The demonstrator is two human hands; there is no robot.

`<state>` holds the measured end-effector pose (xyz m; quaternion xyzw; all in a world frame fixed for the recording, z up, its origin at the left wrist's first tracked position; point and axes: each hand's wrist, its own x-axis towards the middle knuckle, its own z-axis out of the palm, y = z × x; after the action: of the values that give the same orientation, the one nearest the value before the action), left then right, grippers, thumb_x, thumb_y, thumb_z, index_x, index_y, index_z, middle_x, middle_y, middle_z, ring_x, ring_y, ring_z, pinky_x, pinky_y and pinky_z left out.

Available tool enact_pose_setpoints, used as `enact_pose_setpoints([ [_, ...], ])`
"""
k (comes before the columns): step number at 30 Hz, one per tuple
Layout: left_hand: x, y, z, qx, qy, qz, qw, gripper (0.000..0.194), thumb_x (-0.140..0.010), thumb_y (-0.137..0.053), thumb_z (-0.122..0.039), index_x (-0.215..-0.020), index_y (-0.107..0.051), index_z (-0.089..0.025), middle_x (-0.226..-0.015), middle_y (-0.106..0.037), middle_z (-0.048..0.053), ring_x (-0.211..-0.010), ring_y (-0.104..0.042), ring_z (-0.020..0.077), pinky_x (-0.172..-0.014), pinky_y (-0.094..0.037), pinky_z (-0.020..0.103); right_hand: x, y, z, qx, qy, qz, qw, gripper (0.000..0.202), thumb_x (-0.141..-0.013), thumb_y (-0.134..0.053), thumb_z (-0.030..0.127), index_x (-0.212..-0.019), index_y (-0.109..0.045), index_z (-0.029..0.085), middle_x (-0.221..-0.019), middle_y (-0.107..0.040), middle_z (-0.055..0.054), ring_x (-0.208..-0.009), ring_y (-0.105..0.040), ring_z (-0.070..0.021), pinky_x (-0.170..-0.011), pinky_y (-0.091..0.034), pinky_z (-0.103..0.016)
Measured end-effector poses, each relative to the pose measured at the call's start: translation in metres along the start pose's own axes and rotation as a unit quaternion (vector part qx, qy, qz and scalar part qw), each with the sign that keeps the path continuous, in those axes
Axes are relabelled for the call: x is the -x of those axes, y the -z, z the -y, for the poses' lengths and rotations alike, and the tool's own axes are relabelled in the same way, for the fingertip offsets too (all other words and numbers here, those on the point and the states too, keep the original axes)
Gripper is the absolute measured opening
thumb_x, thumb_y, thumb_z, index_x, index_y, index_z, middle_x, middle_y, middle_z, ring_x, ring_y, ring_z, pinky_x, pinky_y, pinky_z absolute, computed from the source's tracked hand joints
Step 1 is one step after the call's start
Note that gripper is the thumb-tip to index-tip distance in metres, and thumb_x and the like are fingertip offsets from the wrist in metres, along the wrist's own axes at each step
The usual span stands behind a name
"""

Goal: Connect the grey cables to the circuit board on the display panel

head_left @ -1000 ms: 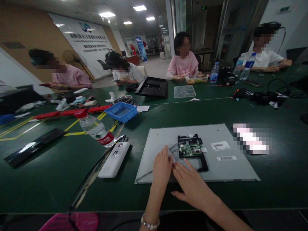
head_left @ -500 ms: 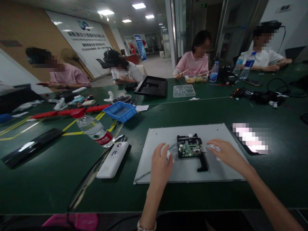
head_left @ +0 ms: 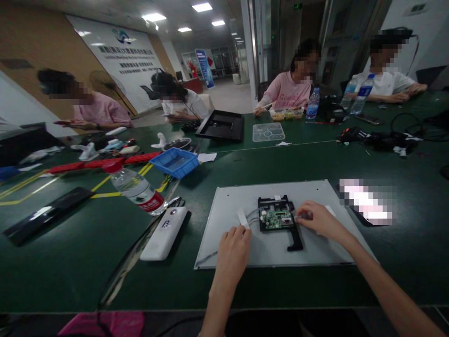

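A pale flat panel [head_left: 224,201] lies on the table, bearing a black plastic bracket [head_left: 296,241] with a green circuit board [head_left: 277,220] on it. Thin grey cables [head_left: 253,216] run off the board's left side towards a white strip [head_left: 242,218]. My left hand [head_left: 233,250] rests over the panel with curled fingers, their tips at the lower end of that strip; whether they grip it is hidden. At the board's right edge, my right hand [head_left: 317,219] is closed in a pinch, and what lies between its fingertips is too small to make out.
Left of the panel are a white power bank [head_left: 164,234], a tilted water bottle [head_left: 138,192] and a blue tray [head_left: 175,163]. A lit phone [head_left: 365,201] lies on the right. Farther back stands a black housing [head_left: 220,125]. Several people sit across the table.
My left hand has drawn back and its fingers have curled, uncovering the white strip. My right hand has moved slightly left to the board's edge and closed into a pinch.
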<state>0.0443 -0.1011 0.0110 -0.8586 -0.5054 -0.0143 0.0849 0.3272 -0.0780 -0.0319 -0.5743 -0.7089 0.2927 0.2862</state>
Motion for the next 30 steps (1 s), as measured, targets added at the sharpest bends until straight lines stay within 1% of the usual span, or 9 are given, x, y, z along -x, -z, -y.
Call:
enact_pose_setpoints([
  [3,-0.003,0.002,0.006,-0.013,0.004,-0.023,1.000,0.015,-0.083,-0.048,-0.010,-0.090,-0.058,-0.019,-0.090,-0.058,0.004,-0.084,-0.053,0.0220,-0.072,-0.039,0.035,0.003,0.002,-0.008,-0.022,-0.022,-0.029,0.999,0.014,-0.078,-0.054,0.029,-0.080,-0.065,0.020,-0.082,-0.063,-0.004,-0.073,-0.059,-0.0170,-0.066,-0.045,-0.029],
  [7,-0.005,0.004,0.019,-0.024,0.024,-0.088,0.996,0.015,-0.086,-0.047,-0.013,-0.092,-0.058,-0.019,-0.093,-0.060,0.005,-0.085,-0.053,0.0225,-0.073,-0.038,0.035,0.006,0.007,-0.022,0.016,-0.071,-0.093,0.993,0.016,-0.076,-0.055,0.031,-0.079,-0.065,0.020,-0.078,-0.064,-0.004,-0.068,-0.059,-0.0174,-0.064,-0.045,-0.030],
  [11,-0.007,-0.002,0.032,-0.032,0.035,-0.154,0.987,0.016,-0.086,-0.048,-0.013,-0.095,-0.059,-0.018,-0.094,-0.061,0.006,-0.087,-0.053,0.0228,-0.075,-0.038,0.035,0.008,0.007,-0.035,0.049,-0.069,-0.120,0.989,0.019,-0.077,-0.054,0.032,-0.084,-0.066,0.019,-0.084,-0.062,-0.005,-0.067,-0.059,-0.0165,-0.063,-0.046,-0.029],
  [14,-0.008,-0.011,0.037,-0.030,0.029,-0.154,0.987,0.016,-0.085,-0.049,-0.013,-0.095,-0.059,-0.018,-0.095,-0.062,0.006,-0.087,-0.054,0.0226,-0.076,-0.038,0.035,0.007,0.006,-0.035,0.071,-0.055,-0.146,0.985,0.023,-0.079,-0.052,0.033,-0.093,-0.065,0.020,-0.096,-0.060,-0.008,-0.071,-0.059,-0.0168,-0.067,-0.048,-0.031],
  [16,-0.007,-0.016,0.038,-0.027,0.020,-0.143,0.989,0.015,-0.084,-0.050,-0.013,-0.094,-0.060,-0.019,-0.094,-0.062,0.006,-0.087,-0.054,0.0225,-0.076,-0.038,0.035,0.003,0.007,-0.028,0.091,-0.030,-0.156,0.983,0.023,-0.081,-0.051,0.031,-0.097,-0.063,0.020,-0.101,-0.058,-0.008,-0.079,-0.059,-0.0187,-0.074,-0.047,-0.034],
  [20,-0.004,-0.020,0.038,-0.020,0.014,-0.171,0.985,0.016,-0.084,-0.051,-0.013,-0.096,-0.060,-0.019,-0.094,-0.063,0.006,-0.087,-0.054,0.0221,-0.075,-0.038,0.035,-0.017,0.007,0.000,0.122,0.058,-0.131,0.982,0.025,-0.082,-0.051,0.027,-0.103,-0.061,0.021,-0.107,-0.058,-0.008,-0.100,-0.054,-0.0223,-0.089,-0.042,-0.037],
  [23,0.000,-0.022,0.040,-0.010,0.034,-0.225,0.974,0.016,-0.085,-0.050,-0.014,-0.096,-0.061,-0.019,-0.093,-0.063,0.005,-0.087,-0.054,0.0217,-0.075,-0.037,0.034,-0.039,0.001,0.018,0.140,0.106,-0.101,0.979,0.024,-0.082,-0.051,0.025,-0.103,-0.063,0.022,-0.108,-0.059,-0.007,-0.101,-0.053,-0.0214,-0.090,-0.041,-0.036],
  [25,0.001,-0.023,0.042,-0.005,0.050,-0.245,0.968,0.016,-0.086,-0.050,-0.015,-0.096,-0.061,-0.019,-0.092,-0.063,0.006,-0.087,-0.055,0.0218,-0.076,-0.037,0.034,-0.053,-0.006,0.023,0.155,0.116,-0.089,0.977,0.022,-0.081,-0.052,0.024,-0.099,-0.065,0.022,-0.105,-0.062,-0.007,-0.099,-0.053,-0.0216,-0.088,-0.042,-0.035],
  [30,0.003,-0.023,0.043,0.000,0.029,-0.188,0.982,0.015,-0.085,-0.051,-0.014,-0.094,-0.061,-0.019,-0.093,-0.063,0.006,-0.088,-0.055,0.0227,-0.075,-0.037,0.035,-0.072,-0.021,0.022,0.176,0.093,-0.056,0.978,0.019,-0.081,-0.053,0.022,-0.092,-0.068,0.020,-0.094,-0.067,-0.008,-0.089,-0.058,-0.0198,-0.083,-0.043,-0.031],
])
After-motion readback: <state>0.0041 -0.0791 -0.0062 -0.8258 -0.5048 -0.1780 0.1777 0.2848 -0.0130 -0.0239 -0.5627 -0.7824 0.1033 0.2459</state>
